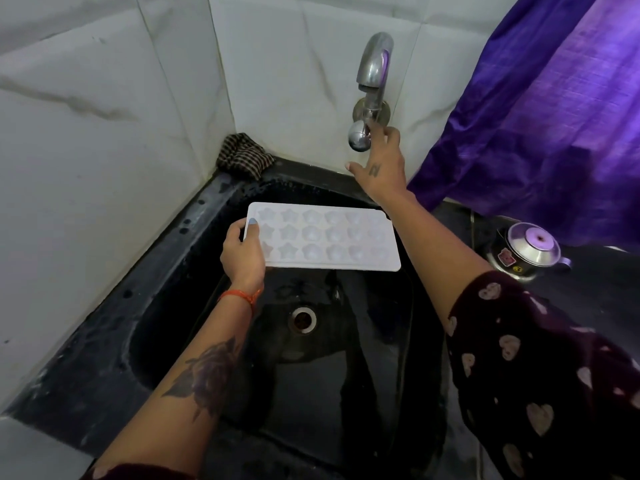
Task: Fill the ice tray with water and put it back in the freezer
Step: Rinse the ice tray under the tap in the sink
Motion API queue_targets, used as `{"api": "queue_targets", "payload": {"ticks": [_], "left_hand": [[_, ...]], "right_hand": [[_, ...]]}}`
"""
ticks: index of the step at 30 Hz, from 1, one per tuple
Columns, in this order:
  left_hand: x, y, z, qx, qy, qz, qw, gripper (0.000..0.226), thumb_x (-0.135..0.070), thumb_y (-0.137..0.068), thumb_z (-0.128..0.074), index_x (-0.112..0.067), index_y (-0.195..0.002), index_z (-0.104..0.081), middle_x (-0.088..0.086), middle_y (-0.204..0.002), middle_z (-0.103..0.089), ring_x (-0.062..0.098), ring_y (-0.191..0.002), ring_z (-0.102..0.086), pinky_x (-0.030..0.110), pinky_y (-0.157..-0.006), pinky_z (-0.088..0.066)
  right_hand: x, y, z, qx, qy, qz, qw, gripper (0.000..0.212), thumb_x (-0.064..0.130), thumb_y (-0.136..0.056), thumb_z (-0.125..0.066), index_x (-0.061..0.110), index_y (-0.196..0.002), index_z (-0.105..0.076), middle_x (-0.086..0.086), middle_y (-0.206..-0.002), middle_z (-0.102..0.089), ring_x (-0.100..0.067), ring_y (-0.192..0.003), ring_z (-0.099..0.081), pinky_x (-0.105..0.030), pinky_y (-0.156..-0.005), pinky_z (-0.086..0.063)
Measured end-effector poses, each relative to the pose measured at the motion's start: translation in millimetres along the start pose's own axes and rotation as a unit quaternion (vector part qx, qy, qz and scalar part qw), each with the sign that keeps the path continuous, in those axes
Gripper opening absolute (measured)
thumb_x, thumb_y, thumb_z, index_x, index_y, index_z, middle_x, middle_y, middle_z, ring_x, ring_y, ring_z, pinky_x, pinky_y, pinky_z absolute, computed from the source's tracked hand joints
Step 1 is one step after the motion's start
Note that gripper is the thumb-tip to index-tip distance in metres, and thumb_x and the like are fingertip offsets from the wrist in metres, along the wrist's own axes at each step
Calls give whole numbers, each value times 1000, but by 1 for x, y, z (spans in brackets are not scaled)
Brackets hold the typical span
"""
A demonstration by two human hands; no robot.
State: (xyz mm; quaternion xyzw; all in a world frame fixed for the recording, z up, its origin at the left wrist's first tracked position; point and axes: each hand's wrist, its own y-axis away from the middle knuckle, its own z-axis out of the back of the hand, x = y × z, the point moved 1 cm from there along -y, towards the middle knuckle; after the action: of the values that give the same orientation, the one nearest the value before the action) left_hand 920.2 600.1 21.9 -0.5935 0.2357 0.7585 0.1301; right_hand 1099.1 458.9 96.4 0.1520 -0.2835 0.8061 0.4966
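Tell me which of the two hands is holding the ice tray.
The left hand, the one with an orange thread at the wrist, grips the white ice tray by its short end. The right hand reaches up to the tap handle instead.

ice tray (325, 242): white plastic, rectangular, rounded corners. three rows of six moulds; the two columns nearest the left end are star-shaped, the rest look rounded. moulds look dry, no water seen in them. tray held roughly level above the black sink (166, 306), long side running left to right, below and left of the tap's spout. left hand (242, 252) grips its left short end, thumb on top over the rim. right end unsupported.
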Motion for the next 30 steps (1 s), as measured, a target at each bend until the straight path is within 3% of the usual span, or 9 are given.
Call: {"api": "queue_targets", "payload": {"ticks": [7,13,21,26,30], "left_hand": [[-3,-6,-12,5,16,6,1000,22,-30,-96,-49,-19,-110,-62,-2,-106,-59,15,-95,-55,26,-76,-41],[-1,-12,-20,11,15,16,1000,22,-32,-95,-50,-21,-109,-62,1,-110,-62,20,-101,-58,32,-84,-48],[-2,-12,-17,9,13,13,1000,23,-34,-95,-50,-20,-110,-62,4,-112,-63,20,-100,-58,32,-84,-47],[-6,-14,-15,1,17,9,1000,23,-33,-95,-50,-20,-110,-62,2,-112,-63,20,-102,-58,33,-87,-48],[-10,-13,-14,-2,18,2,1000,27,-32,-95,-50,-18,-114,-62,0,-111,-61,18,-101,-57,30,-84,-45]], "right_hand": [[-1,-28,-10,-50,73,27,996,69,39,-87,-65,14,-143,-35,-18,-145,-33,-33,-114,-53,-34,-97,-44],[-5,-34,-9,-44,103,76,991,59,27,-89,-63,11,-140,-39,-15,-147,-32,-32,-111,-54,-34,-97,-45],[-6,-38,-8,-26,208,140,968,46,23,-94,-55,5,-135,-42,-19,-142,-38,-35,-120,-47,-37,-98,-42],[-3,-38,-10,-18,241,147,959,35,11,-95,-50,4,-129,-46,-21,-135,-43,-35,-102,-52,-39,-81,-48],[-3,-38,-11,12,273,166,947,38,-4,-73,-71,1,-109,-59,-26,-117,-56,-39,-83,-56,-38,-61,-49]]}}
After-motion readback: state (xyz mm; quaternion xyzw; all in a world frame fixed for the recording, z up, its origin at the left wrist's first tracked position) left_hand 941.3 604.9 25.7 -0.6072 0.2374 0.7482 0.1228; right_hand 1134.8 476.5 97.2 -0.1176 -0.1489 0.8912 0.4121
